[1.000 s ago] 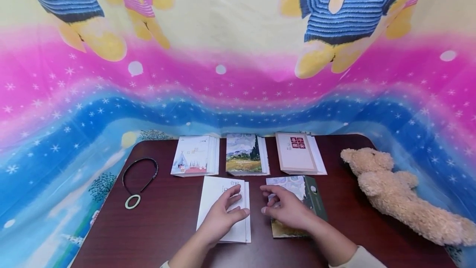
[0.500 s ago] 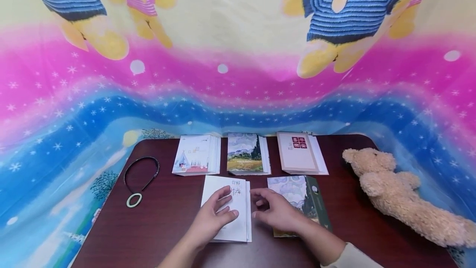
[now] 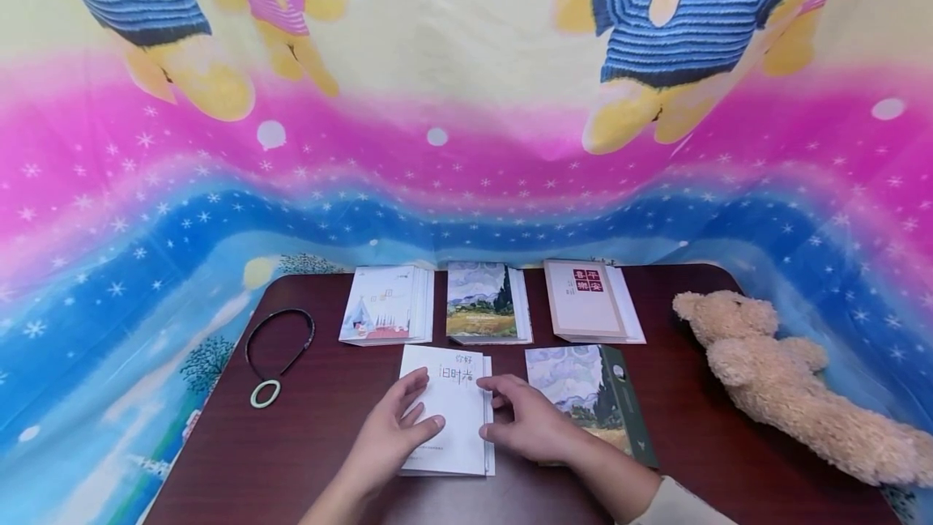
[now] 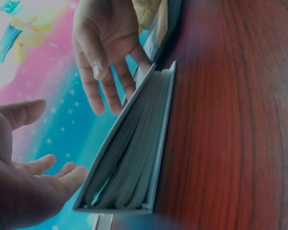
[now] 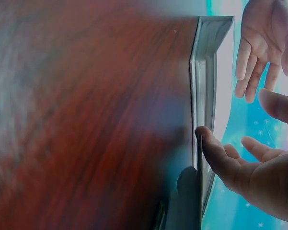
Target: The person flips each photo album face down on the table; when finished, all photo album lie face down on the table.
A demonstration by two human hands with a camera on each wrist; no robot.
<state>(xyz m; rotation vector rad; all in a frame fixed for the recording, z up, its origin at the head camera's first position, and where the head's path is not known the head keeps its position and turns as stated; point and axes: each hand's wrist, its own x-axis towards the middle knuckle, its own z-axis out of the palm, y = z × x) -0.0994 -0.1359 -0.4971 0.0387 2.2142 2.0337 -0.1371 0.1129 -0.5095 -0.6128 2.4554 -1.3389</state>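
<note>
A white hardcover book (image 3: 459, 420) with dark characters on its cover lies on the dark wood table. My left hand (image 3: 394, 428) hovers over the book's left side, thumb apart from the loosely spread fingers. On the opposite side, my right hand (image 3: 532, 420) is at the book's right edge, its fingers slightly bent. In the right wrist view a fingertip (image 5: 203, 132) lies close to the book's edge (image 5: 208, 86); whether it touches I cannot tell. The left wrist view shows the book's page block (image 4: 139, 139), its cover raised at a slant. Neither hand holds anything.
To the right lies a book with a painted landscape cover (image 3: 576, 387). Behind are a tent-picture book (image 3: 379, 306), another landscape book (image 3: 479, 302) and a pink-beige book (image 3: 583, 306). A dark headband (image 3: 251, 339) with a pale green ring (image 3: 265, 394) is left, a teddy bear (image 3: 773, 379) right.
Both hands have moved left. The left hand has uncovered more of the white book's cover, and the right hand has come from over the landscape book to the white book's right edge.
</note>
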